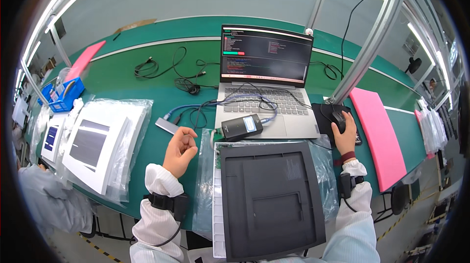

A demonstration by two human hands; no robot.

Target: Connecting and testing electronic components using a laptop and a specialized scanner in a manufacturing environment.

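Observation:
My right hand [345,136] rests over a black computer mouse [338,120] on a dark mouse pad, fingers wrapped round it. Loosely curled on the green table, my left hand [179,153] shows nothing in it. It lies beside a small grey hub [167,125] with cables plugged in. Between my arms sits a large black plastic panel [271,165] on a white-edged piece, over clear plastic film. Behind it stands an open laptop [264,57] with text windows on its dark screen. A black adapter box [241,127] with a pale label lies across the laptop's front left.
Pink foam [378,138] lies right of the mouse, near a metal post [374,33]. White panels in plastic bags [93,148] and a blue bin [63,95] are at left, next to another person's sleeve [51,194]. Loose black cables [187,86] lie behind my left hand.

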